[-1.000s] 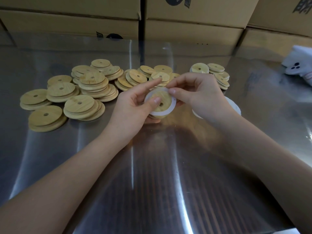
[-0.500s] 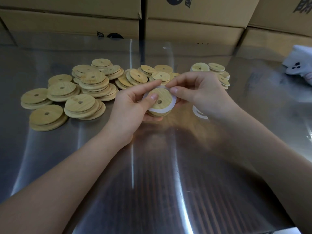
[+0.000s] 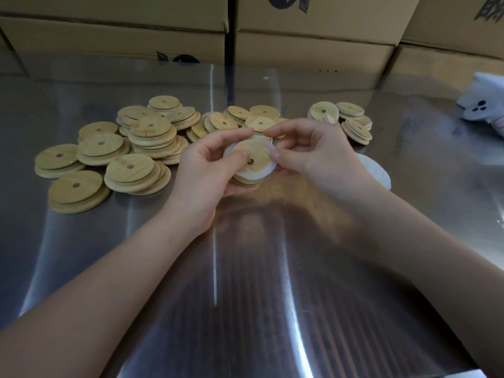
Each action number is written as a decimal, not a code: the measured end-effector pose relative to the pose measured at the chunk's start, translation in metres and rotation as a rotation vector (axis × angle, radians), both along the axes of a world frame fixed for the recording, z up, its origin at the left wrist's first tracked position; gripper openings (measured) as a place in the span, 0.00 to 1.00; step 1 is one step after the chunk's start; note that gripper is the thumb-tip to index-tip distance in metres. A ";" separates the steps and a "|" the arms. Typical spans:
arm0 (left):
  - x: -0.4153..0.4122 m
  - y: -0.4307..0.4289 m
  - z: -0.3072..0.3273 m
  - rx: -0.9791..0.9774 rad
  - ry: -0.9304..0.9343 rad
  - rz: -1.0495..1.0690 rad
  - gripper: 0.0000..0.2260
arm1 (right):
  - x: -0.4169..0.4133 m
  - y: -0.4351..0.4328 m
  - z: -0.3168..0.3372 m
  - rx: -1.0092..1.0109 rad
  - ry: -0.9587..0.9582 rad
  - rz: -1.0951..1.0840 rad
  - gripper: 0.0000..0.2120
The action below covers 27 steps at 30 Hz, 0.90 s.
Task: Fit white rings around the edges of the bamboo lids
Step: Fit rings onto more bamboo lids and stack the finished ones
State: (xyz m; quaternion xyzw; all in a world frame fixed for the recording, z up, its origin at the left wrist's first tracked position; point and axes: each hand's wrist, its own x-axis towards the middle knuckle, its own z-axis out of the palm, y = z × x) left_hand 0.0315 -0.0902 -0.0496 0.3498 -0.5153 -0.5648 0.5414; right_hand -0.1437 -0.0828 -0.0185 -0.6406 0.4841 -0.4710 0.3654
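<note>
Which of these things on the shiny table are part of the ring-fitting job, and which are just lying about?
Part of the job:
- bamboo lid held in the left hand
- white ring around it, pinched by the right hand
- pile of loose lids
- spare white rings behind the right wrist

Just lying about:
- cardboard boxes
- white cloth thing at far right

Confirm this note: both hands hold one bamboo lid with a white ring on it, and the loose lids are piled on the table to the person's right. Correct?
Not quite. The head view shows both the left hand and right hand on the lid with its ring, but the main pile of lids lies to the person's left, on the table.
</note>
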 end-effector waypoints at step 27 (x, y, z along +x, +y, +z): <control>-0.005 0.003 0.006 -0.037 -0.118 0.165 0.12 | 0.000 0.000 0.007 0.010 0.129 -0.023 0.09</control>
